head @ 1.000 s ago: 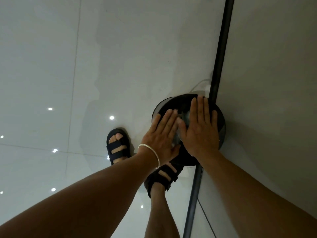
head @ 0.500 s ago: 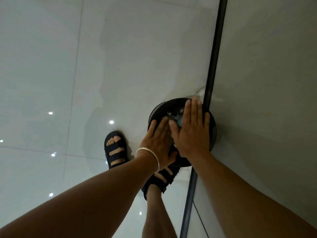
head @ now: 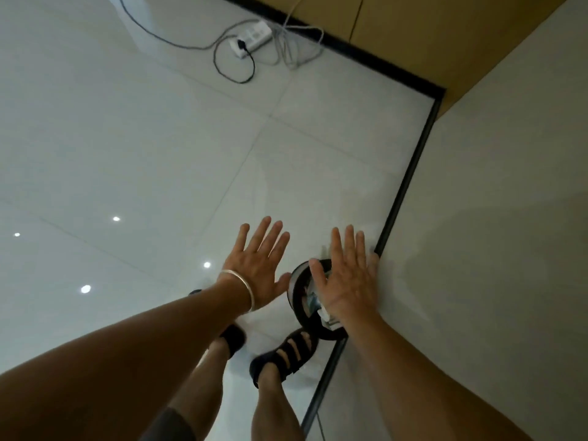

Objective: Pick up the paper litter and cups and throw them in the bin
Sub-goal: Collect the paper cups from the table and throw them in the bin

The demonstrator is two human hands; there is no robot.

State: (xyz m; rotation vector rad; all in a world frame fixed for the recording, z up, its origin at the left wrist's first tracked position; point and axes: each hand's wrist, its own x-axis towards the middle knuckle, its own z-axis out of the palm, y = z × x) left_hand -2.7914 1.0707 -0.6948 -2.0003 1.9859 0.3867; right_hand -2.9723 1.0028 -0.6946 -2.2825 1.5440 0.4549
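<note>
Here both hands are stretched out flat, palms down, over the corner of the floor where the bin [head: 296,310] stands. The left hand [head: 259,268] has its fingers straight and fanned apart, holding nothing; it hangs over bare tile just to the left of the bin, with a thin silver bracelet [head: 245,286] round the wrist. The right hand [head: 346,283] is spread the same way, fingers released and empty, and it covers most of the bin's opening as seen from above. Whether it touches the rim cannot be told.

The bin is round and black. It sits on the white tiled floor [head: 159,154], tight against the black skirting strip [head: 403,189] at the foot of the pale wall [head: 493,249]. Inside it, in the gap between the rim and the right hand, pale crumpled paper litter [head: 310,301] shows. It is too blurred to make out any cups.

The person's right foot in a dark strapped sandal [head: 286,353] stands just in front of the bin, nearly touching it. The other sandal [head: 234,338] is partly hidden under the left forearm. Far off, near the top wall, a white power strip [head: 254,38] lies on the floor with dark and grey cables [head: 234,70] looped round it.
</note>
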